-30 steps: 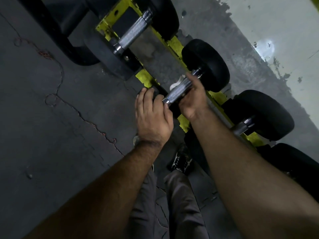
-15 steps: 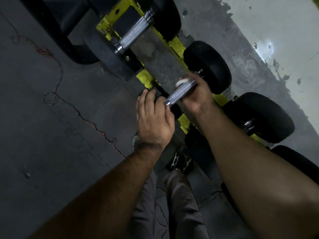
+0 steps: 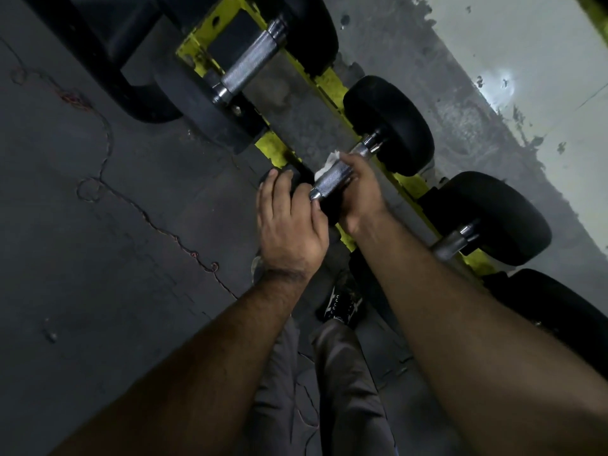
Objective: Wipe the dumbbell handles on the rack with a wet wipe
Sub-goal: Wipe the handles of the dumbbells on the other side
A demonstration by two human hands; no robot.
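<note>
Right hand (image 3: 360, 189) is wrapped around the knurled chrome dumbbell handle (image 3: 332, 179) on the yellow rack (image 3: 332, 85), white wet wipe (image 3: 330, 160) pinched underneath. Left hand (image 3: 289, 222) lies flat-fingered on its black end weight (image 3: 297, 181).

Dim gym corner
Dark cracked floor (image 3: 108, 245) meets a pale, scuffed wall (image 3: 526, 60) with peeling paint at its base.
</note>
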